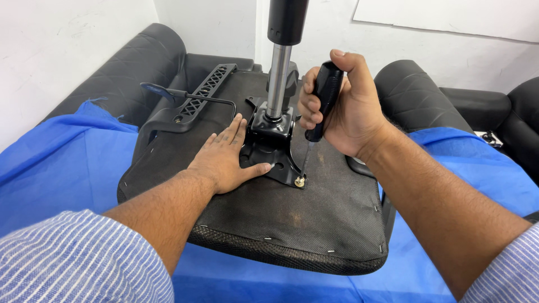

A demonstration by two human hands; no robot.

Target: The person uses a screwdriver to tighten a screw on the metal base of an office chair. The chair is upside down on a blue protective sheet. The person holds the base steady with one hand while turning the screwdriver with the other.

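Observation:
An office chair seat (292, 219) lies upside down, its black fabric underside up. A black metal mounting plate (275, 151) with a silver gas-lift cylinder (278, 81) stands on it. My left hand (224, 160) lies flat on the seat, fingers apart, thumb touching the plate's edge. My right hand (342, 106) grips the black handle of a screwdriver (321, 101), held upright. Its thin shaft runs down to a brass-coloured bolt (300, 181) at the plate's near right corner.
A black armrest (193, 101) and a thin lever (191, 96) sit at the seat's far left. Blue cloth (62, 163) covers the surface beneath. Black padded chair parts (415, 95) lie behind against a white wall.

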